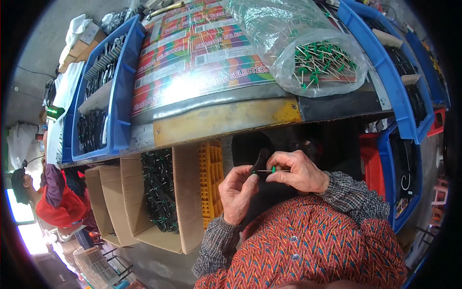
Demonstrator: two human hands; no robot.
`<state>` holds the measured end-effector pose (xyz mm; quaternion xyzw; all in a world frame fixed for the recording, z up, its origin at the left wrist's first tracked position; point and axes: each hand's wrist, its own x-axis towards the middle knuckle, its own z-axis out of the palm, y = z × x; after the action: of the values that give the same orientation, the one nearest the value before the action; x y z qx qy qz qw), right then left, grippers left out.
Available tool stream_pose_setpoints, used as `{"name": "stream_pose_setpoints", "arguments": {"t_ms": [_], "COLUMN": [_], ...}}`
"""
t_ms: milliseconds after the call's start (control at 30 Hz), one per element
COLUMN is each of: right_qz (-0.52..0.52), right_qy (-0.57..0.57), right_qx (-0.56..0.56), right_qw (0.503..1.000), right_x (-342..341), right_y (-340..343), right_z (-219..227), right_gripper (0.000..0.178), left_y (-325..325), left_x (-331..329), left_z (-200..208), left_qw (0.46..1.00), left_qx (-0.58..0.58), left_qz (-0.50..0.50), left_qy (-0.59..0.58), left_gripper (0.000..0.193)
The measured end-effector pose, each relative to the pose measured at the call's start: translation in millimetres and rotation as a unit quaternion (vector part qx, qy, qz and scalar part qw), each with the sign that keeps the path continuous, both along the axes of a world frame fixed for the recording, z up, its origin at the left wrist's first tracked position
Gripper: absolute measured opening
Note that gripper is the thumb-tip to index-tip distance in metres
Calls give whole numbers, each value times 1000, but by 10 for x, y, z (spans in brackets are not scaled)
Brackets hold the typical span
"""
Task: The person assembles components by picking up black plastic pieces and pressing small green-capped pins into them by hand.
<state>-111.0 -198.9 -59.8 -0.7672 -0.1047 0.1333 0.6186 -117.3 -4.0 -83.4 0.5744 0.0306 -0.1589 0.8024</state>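
Apparently, a thin, straight, pale rod (264, 171) with a green plastic collar (273, 169) is being fitted to a dark curved piece (261, 158), all just in front of the grey-edged counter (226, 120). The left hand (237, 195) seems to pinch the dark piece; the right hand (303, 172) pinches the rod. Both hands are near each other. Probably, the next move calls for careful aligning and a steady push. The rod looks slim, nearly parallel to the counter's front edge; its tip is too small to judge.
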Motion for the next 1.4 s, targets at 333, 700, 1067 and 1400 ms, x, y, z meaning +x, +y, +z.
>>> {"name": "stream_pose_setpoints", "arguments": {"t_ms": [333, 700, 1067, 1400], "right_qz": [38, 30, 14, -79], "right_qy": [101, -43, -107, -296], "right_qx": [65, -15, -25, -118], "right_qw": [992, 999, 994, 945], "right_x": [108, 171, 310, 752], "right_y": [-81, -92, -100, 32], "right_z": [150, 251, 466, 511], "right_gripper": [35, 21, 19, 22], "left_y": [50, 47, 148, 127], "left_x": [113, 179, 507, 1120], "left_z": [157, 225, 529, 822], "left_qw": [998, 999, 996, 950], "left_qx": [26, -1, 41, 248], "left_qz": [-41, -43, -25, -24], "left_qy": [-32, -28, -72, -191], "left_gripper": [19, 20, 16, 13]}}
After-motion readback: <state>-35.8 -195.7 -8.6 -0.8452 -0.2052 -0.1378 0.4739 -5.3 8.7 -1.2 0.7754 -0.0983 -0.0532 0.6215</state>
